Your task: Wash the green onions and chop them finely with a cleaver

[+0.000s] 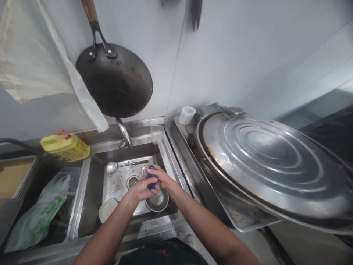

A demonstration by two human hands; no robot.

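Over the sink (92,191), my left hand (142,188) and my right hand (162,176) are closed together around a small dark blue object (152,186). Fingers cover much of it, so its kind is unclear. A round metal bowl (157,203) lies in the sink just below my hands. Farther back in the sink is a metal ladle (112,168) with a dark handle. A white bowl (107,209) rests at the near left, partly behind my left forearm. The drain (132,181) shows left of my hands, with dark scraps on the wet metal around it.
A faucet (124,133) stands behind the sink, below a hanging wok (118,81). Left are a yellow jug (67,147) and a plastic bag (45,202) in another basin. Clear container (157,134), white cup (187,115) and a large metal lid (264,154) are right.
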